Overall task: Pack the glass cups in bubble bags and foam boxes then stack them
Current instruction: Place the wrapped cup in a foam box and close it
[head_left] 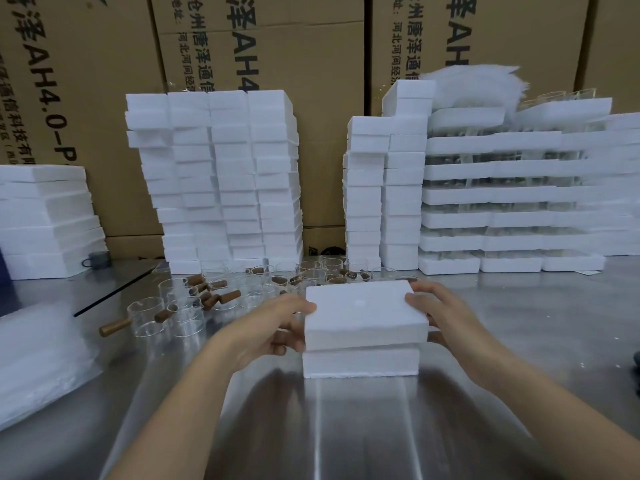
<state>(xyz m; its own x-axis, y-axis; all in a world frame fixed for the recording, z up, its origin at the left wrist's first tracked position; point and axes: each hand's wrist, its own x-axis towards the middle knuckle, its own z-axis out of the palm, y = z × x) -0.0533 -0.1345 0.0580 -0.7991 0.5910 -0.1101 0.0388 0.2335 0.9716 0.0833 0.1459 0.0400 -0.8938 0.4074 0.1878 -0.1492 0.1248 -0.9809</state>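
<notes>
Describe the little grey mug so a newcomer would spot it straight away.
Find the low foam stack at the far left of the table. At its right foot stands the grey mug. It alone is dark and opaque; the other cups are clear glass with brown handles.

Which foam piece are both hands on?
The top foam piece, sitting skewed on the lower foam piece; left hand and right hand grip its ends.

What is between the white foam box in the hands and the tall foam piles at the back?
Clear glass cups with brown wooden handles stand on the shiny metal table between the white foam box and the tall white foam stacks. Lifting it over them seems safest.
</notes>
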